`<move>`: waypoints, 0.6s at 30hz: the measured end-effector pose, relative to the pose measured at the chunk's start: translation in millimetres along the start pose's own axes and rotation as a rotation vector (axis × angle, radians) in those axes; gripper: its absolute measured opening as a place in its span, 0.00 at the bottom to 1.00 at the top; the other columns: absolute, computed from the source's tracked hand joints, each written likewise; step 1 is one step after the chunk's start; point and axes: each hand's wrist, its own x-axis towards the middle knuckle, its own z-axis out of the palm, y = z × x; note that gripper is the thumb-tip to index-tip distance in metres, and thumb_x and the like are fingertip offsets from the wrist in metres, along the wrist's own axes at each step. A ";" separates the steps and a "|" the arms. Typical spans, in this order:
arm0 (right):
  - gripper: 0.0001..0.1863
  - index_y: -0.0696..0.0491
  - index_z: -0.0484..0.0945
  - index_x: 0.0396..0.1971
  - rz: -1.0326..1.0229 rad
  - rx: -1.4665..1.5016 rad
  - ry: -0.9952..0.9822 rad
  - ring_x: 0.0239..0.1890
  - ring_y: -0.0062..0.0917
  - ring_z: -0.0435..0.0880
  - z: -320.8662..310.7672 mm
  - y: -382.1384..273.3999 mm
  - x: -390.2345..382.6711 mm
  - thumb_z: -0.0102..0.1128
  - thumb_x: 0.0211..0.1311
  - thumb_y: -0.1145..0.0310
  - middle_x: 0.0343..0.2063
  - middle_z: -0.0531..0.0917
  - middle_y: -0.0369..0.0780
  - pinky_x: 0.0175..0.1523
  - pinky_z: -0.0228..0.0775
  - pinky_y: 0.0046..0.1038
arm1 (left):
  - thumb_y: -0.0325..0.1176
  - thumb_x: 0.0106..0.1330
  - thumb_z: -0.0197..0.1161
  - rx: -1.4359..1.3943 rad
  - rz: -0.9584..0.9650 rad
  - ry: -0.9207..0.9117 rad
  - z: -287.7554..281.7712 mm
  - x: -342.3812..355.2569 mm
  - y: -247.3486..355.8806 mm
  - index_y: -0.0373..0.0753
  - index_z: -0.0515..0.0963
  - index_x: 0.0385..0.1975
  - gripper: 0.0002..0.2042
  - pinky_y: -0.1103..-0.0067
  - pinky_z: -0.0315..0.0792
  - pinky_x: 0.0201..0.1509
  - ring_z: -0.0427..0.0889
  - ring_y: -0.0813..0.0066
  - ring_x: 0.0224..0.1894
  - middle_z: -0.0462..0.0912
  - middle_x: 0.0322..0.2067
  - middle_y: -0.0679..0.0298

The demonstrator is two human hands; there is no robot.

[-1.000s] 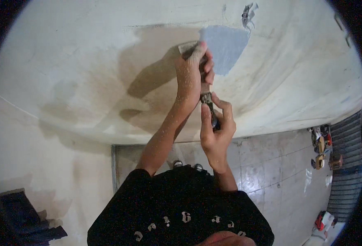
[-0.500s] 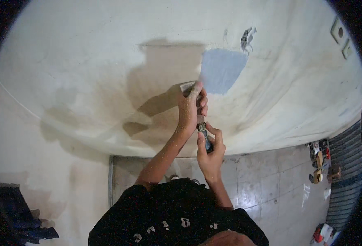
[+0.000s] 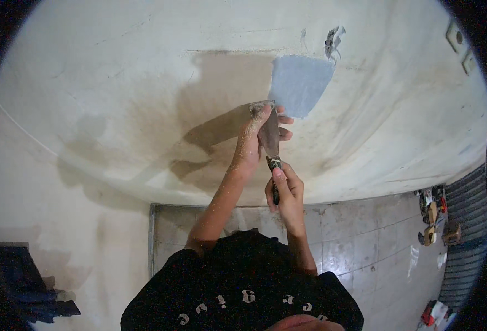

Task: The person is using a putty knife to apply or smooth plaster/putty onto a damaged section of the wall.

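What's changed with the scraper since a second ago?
In view, the scraper sits lower against the grey patch. The left hand uncurled its fingers, baring more blade; the right hand went from pinching the handle to laying its thumb over it. Both still hold on.

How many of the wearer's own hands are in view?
2. The left hand is up at the scraper's blade, thumb near the dusty top edge; the right hand is lower, wrapped around the handle. Some fingers are partly hidden.
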 end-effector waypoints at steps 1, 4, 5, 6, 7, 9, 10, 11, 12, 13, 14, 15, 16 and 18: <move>0.16 0.56 0.73 0.47 -0.002 0.023 0.002 0.08 0.12 0.61 0.5 -0.8 -0.3 0.45 0.73 0.59 0.11 0.68 0.31 0.14 0.50 0.18 | 0.49 0.69 0.52 -0.046 -0.024 0.003 5.1 -1.4 2.1 0.36 0.74 0.44 0.20 0.79 0.72 0.26 0.77 0.74 0.20 0.80 0.28 0.61; 0.16 0.57 0.73 0.43 0.050 0.042 -0.029 0.08 0.12 0.57 4.4 -13.5 -1.5 0.45 0.72 0.58 0.10 0.66 0.31 0.13 0.44 0.17 | 0.48 0.68 0.55 -0.104 -0.031 0.029 6.0 -0.5 5.9 0.36 0.74 0.40 0.19 0.81 0.66 0.17 0.72 0.77 0.14 0.76 0.22 0.64; 0.16 0.57 0.73 0.43 0.055 0.044 -0.026 0.08 0.12 0.57 7.3 -14.5 -2.5 0.45 0.72 0.58 0.10 0.66 0.31 0.13 0.44 0.17 | 0.48 0.68 0.55 -0.121 -0.032 0.041 6.2 -0.9 5.9 0.37 0.74 0.38 0.18 0.81 0.63 0.14 0.69 0.78 0.11 0.74 0.19 0.66; 0.16 0.56 0.72 0.43 0.039 0.044 -0.004 0.08 0.11 0.57 11.0 -15.0 -2.7 0.45 0.72 0.58 0.09 0.65 0.30 0.13 0.44 0.17 | 0.46 0.68 0.55 -0.102 -0.007 0.061 10.4 -2.2 8.0 0.37 0.73 0.35 0.16 0.82 0.61 0.13 0.67 0.79 0.10 0.69 0.15 0.69; 0.16 0.56 0.72 0.42 0.024 0.045 0.019 0.08 0.11 0.56 12.5 -14.4 -3.9 0.45 0.72 0.57 0.09 0.64 0.30 0.12 0.43 0.17 | 0.46 0.68 0.55 -0.103 -0.014 0.064 10.5 -4.9 5.6 0.37 0.73 0.35 0.16 0.82 0.61 0.13 0.67 0.79 0.10 0.69 0.15 0.69; 0.16 0.56 0.72 0.43 0.032 0.081 0.001 0.08 0.10 0.56 9.3 -9.7 -2.3 0.46 0.72 0.57 0.09 0.63 0.29 0.13 0.43 0.17 | 0.45 0.69 0.54 -0.003 -0.029 0.132 12.0 -2.6 4.4 0.37 0.72 0.33 0.15 0.82 0.60 0.13 0.66 0.80 0.10 0.68 0.15 0.69; 0.16 0.56 0.71 0.44 0.040 0.116 -0.016 0.08 0.10 0.56 7.9 -8.0 -1.0 0.46 0.72 0.56 0.09 0.63 0.29 0.13 0.43 0.17 | 0.45 0.69 0.54 -0.003 -0.030 0.130 13.9 0.1 5.8 0.37 0.72 0.33 0.15 0.82 0.60 0.13 0.66 0.80 0.10 0.68 0.15 0.69; 0.16 0.56 0.71 0.44 0.051 0.119 -0.016 0.08 0.10 0.56 10.2 -9.7 -1.5 0.46 0.72 0.56 0.09 0.63 0.29 0.13 0.43 0.17 | 0.45 0.69 0.54 -0.008 -0.029 0.136 17.0 -3.2 10.6 0.37 0.72 0.32 0.15 0.82 0.59 0.12 0.66 0.80 0.10 0.67 0.15 0.70; 0.17 0.55 0.71 0.44 0.002 0.096 -0.001 0.08 0.10 0.55 14.5 -14.9 0.1 0.46 0.72 0.56 0.09 0.63 0.28 0.13 0.43 0.17 | 0.45 0.69 0.54 -0.013 -0.027 0.141 19.3 -5.5 14.6 0.38 0.71 0.32 0.15 0.82 0.58 0.12 0.65 0.80 0.09 0.66 0.15 0.70; 0.17 0.55 0.70 0.45 -0.047 0.073 0.014 0.08 0.10 0.55 17.7 -16.5 0.1 0.45 0.72 0.56 0.09 0.62 0.28 0.13 0.43 0.17 | 0.45 0.69 0.54 -0.012 -0.035 0.148 20.0 -6.0 17.4 0.38 0.71 0.32 0.15 0.82 0.58 0.12 0.65 0.80 0.09 0.66 0.15 0.70; 0.17 0.55 0.70 0.45 -0.045 0.073 0.015 0.08 0.10 0.55 18.1 -13.9 -2.1 0.45 0.72 0.56 0.09 0.62 0.28 0.13 0.43 0.17 | 0.45 0.69 0.54 -0.003 -0.016 0.133 21.1 -3.9 19.8 0.38 0.71 0.32 0.15 0.82 0.57 0.12 0.64 0.81 0.09 0.66 0.14 0.70; 0.18 0.56 0.70 0.46 -0.021 0.091 0.028 0.08 0.10 0.55 18.2 -11.0 -5.5 0.45 0.72 0.56 0.09 0.62 0.28 0.13 0.43 0.17 | 0.44 0.69 0.54 0.006 0.003 0.117 21.2 -2.8 20.0 0.38 0.71 0.31 0.14 0.82 0.56 0.12 0.64 0.81 0.09 0.66 0.14 0.70; 0.18 0.56 0.70 0.47 0.001 0.108 0.042 0.08 0.10 0.55 18.3 -8.8 -7.7 0.46 0.72 0.56 0.09 0.62 0.28 0.14 0.43 0.17 | 0.44 0.69 0.54 0.006 0.002 0.116 18.6 -4.3 14.8 0.38 0.71 0.31 0.14 0.82 0.56 0.12 0.64 0.81 0.09 0.66 0.14 0.70; 0.18 0.56 0.70 0.48 0.001 0.108 0.054 0.08 0.10 0.55 22.9 -14.0 -4.3 0.46 0.72 0.56 0.09 0.62 0.28 0.14 0.43 0.17 | 0.44 0.69 0.54 -0.005 -0.082 0.128 15.6 -3.4 11.9 0.38 0.71 0.32 0.14 0.81 0.55 0.12 0.63 0.81 0.09 0.65 0.14 0.70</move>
